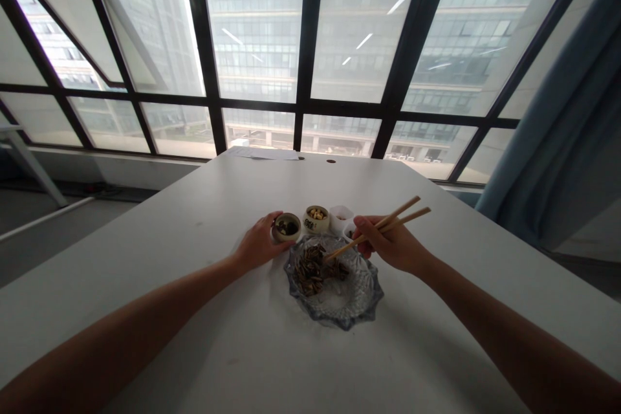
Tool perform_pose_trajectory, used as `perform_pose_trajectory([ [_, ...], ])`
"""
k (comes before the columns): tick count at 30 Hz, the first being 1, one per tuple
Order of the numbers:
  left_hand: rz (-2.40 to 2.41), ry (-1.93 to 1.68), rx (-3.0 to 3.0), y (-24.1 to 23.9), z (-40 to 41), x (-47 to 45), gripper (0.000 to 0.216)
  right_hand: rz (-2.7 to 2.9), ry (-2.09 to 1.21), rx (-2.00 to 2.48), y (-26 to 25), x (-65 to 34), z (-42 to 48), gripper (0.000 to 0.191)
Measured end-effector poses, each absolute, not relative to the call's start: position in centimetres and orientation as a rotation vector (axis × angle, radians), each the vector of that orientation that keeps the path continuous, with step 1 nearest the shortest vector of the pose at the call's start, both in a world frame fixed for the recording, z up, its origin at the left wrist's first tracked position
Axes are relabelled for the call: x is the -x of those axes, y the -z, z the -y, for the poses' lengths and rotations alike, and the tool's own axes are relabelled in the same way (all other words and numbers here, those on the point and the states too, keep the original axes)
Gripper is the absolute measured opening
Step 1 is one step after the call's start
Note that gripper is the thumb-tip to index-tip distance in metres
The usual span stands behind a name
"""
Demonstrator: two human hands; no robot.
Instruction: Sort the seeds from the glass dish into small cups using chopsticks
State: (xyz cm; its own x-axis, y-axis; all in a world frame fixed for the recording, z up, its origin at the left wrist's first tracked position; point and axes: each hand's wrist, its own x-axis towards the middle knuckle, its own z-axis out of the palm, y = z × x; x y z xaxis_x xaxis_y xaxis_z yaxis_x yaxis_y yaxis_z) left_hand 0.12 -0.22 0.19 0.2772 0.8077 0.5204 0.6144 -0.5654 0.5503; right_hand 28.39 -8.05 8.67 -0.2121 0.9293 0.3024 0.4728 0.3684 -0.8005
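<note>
My left hand [262,237] is wrapped around a small round cup [286,228] with dark pieces inside, at the left rim of a glass bowl [359,310]. In my right hand [385,242] is a pair of wooden chopsticks [405,212], their tips down in the bowl. Brown striped seeds [309,270], perhaps sunflower seeds, lie heaped at the bowl's left, with a smaller pile by the chopstick tips. Whether the tips pinch a seed is too small to tell. Behind the bowl stands a second small cup [316,225] with dark lettering, holding pale yellow pieces.
Two white cups stand behind the bowl: one [341,215] beside the lettered cup, the other [347,231] partly hidden by my right hand. Papers [264,153] lie at the far edge of the white table [204,330]. A blue curtain [548,142] hangs at the right, by large windows.
</note>
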Motion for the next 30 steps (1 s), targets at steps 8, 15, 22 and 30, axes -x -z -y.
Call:
perform_pose_trajectory([
  [8,-1.331,-1.178,-2.310,0.06,0.07,-0.20,0.066,1.875,-0.723,1.217,-8.73,-28.10,8.24,0.064],
  [15,-1.317,-1.157,-2.319,-0.17,0.16,-0.10,0.066,1.875,-0.784,1.191,-8.39,-27.97,8.19,0.056],
  [22,-1.321,-1.168,-2.309,-0.12,0.15,-0.14,0.066,1.905,-0.782,1.159,-8.58,-28.19,8.21,0.052],
  [30,-1.322,-1.155,-2.318,0.05,0.10,-0.03,0.067,1.869,-0.811,1.158,-9.32,-28.72,8.25,0.057],
])
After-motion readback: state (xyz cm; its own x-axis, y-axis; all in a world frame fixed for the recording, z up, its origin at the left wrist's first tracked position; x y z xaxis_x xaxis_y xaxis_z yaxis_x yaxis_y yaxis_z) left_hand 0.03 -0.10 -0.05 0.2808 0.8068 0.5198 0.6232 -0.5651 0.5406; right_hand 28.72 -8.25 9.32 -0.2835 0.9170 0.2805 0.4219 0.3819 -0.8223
